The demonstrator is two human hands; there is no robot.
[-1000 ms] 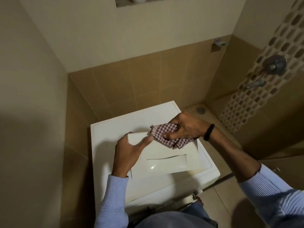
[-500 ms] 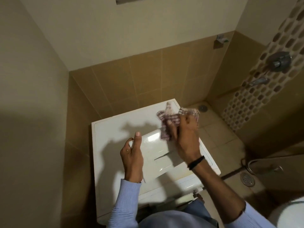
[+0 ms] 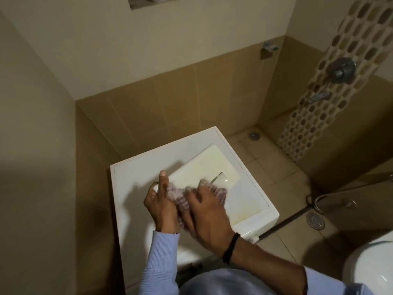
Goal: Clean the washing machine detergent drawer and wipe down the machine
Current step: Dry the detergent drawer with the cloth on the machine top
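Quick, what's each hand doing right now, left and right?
Left hand: grips the end of the drawer, thumb on top.
Right hand: open, fingers spread, pressing the cloth onto the drawer; somewhat blurred.

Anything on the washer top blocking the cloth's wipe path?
Nothing visible. The right hand presses the cloth onto the washer top, and the left hand sits at the cloth's left edge. No loose items show on the lid panel or elsewhere on the top.
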